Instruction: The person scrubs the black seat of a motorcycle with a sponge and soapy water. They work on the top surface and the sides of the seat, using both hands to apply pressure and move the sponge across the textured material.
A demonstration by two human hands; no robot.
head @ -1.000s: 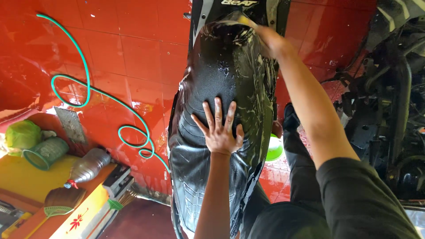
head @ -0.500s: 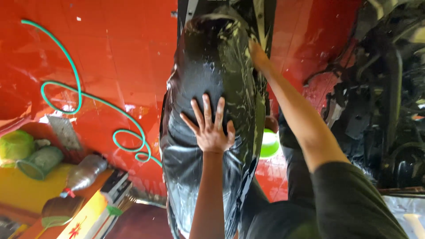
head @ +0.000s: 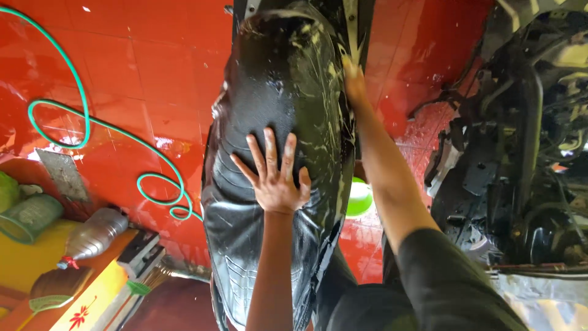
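1. left hand (head: 277, 178) pressing flat, fingers spread, on soapy black motorcycle seat (head: 275, 110).
2. right hand (head: 354, 83) rubbing seat's far right edge; grip state unclear.
3. seat's long axis running away, under both hands.

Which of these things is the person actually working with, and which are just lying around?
In use:
- black motorbike seat, wet and soapy
- left hand, pressed flat on the seat
- right hand, rubbing the seat's far edge

Lying about:
- green hose coiled on the red tiled floor
- plastic bottle
- green basket
- green bowl
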